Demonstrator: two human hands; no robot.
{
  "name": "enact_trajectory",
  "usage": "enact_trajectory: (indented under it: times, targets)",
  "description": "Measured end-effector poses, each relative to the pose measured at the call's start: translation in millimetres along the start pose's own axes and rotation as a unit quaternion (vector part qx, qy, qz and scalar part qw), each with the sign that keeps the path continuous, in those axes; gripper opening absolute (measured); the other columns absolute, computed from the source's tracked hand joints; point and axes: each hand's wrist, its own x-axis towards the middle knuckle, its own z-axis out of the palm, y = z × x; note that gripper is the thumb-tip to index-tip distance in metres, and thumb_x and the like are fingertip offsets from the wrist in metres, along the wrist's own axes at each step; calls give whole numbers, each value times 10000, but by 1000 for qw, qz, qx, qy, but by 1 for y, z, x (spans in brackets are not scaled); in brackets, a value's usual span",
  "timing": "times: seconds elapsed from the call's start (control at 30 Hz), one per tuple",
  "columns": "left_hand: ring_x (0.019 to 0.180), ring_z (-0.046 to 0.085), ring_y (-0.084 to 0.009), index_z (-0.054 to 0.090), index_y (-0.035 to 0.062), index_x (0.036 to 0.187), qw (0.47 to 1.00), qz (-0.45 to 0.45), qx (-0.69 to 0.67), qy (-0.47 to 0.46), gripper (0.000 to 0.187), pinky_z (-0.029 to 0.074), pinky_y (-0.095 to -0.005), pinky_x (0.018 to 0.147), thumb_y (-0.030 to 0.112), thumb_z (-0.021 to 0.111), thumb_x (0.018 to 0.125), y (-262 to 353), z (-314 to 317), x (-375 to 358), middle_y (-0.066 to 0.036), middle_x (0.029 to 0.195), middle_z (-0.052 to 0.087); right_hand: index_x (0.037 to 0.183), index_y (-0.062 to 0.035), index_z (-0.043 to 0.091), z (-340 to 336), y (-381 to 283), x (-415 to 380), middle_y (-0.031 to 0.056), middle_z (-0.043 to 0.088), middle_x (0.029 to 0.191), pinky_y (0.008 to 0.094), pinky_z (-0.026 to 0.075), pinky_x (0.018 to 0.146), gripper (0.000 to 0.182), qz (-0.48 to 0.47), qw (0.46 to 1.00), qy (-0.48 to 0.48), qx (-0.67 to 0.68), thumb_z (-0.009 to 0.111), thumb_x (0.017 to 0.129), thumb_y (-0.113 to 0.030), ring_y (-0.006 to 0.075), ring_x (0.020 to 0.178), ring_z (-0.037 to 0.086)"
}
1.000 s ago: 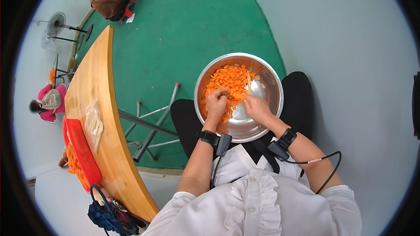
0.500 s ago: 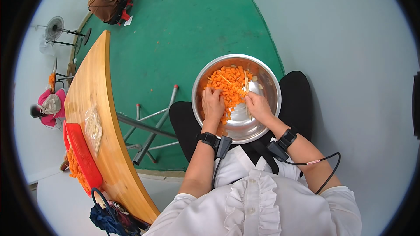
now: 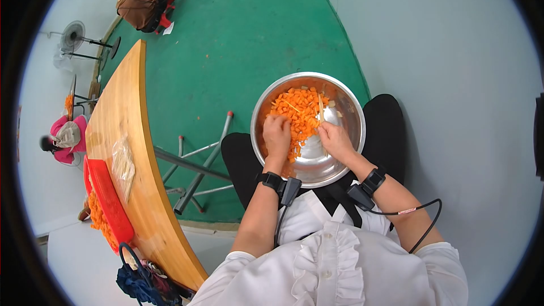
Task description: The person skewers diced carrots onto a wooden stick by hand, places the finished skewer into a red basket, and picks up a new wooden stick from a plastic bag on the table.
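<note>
A steel bowl [image 3: 358,122] rests on my lap, holding many diced carrot pieces [image 3: 303,102] piled mostly toward its far left side. Inside it, my left hand [image 3: 276,136] is closed, its fingers curled down at the edge of the carrots; whatever they pinch is hidden. Thin bamboo skewers [image 3: 321,105] stick out above and below my right hand [image 3: 335,139], which is closed around them over the bare right part of the bowl. Another thin stick [image 3: 291,105] lies on top of the carrots.
To the left stands a wooden table [image 3: 122,102] with metal legs [image 3: 198,175], a bag of skewers [image 3: 123,164] and a red basket of carrots [image 3: 110,204]. A dark blue bag [image 3: 136,277] is at its near end. Two people [image 3: 139,5] sit farther off. A wall [image 3: 464,79] rises at right.
My left hand's fingers have curled in more at the carrots. My right hand keeps its hold on the skewers. The whole view has shifted slightly.
</note>
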Motion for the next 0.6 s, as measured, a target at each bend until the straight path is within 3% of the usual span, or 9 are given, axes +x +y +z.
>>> enact_trajectory:
  times: [0.07, 0.1, 0.13, 0.27, 0.6]
  targets:
    - [715, 591, -197, 620, -11, 850, 975, -159, -152, 35, 86, 478, -301, 621, 35, 597, 781, -5, 0, 3, -97, 830, 599, 743, -12, 516, -1, 0, -1, 230, 551, 644, 473, 421, 584, 221, -19, 1000, -22, -11, 458, 852, -195, 406, 644, 553]
    - [687, 603, -168, 613, -22, 863, 944, -236, -225, 54, 85, 486, -278, 595, 30, 581, 804, -6, -2, 6, -93, 835, 615, 742, -12, 516, -1, -1, -1, 231, 551, 643, 474, 421, 582, 218, -29, 999, -34, -16, 459, 851, -192, 406, 640, 553]
    - [708, 609, -107, 571, -77, 969, 892, -285, -348, 51, 157, 475, -196, 572, 25, 537, 854, -2, -6, 9, -82, 894, 615, 740, -12, 516, 0, -2, -2, 230, 550, 638, 475, 421, 578, 215, -47, 998, -40, -15, 459, 850, -188, 406, 631, 552]
    - [734, 616, -136, 542, -83, 1066, 884, -283, -365, 79, 233, 507, -220, 643, 5, 523, 850, -7, -1, 8, -98, 888, 610, 728, -11, 512, 3, -3, -4, 226, 544, 612, 477, 421, 560, 207, -94, 994, -46, -15, 462, 843, -175, 403, 599, 549]
    - [691, 610, -117, 560, -79, 1020, 879, -289, -371, 82, 196, 518, -218, 627, 4, 540, 844, -14, 6, 6, -86, 850, 613, 717, -19, 512, 3, -1, -4, 218, 547, 587, 481, 425, 550, 200, -92, 993, -34, -63, 472, 835, -175, 387, 575, 558]
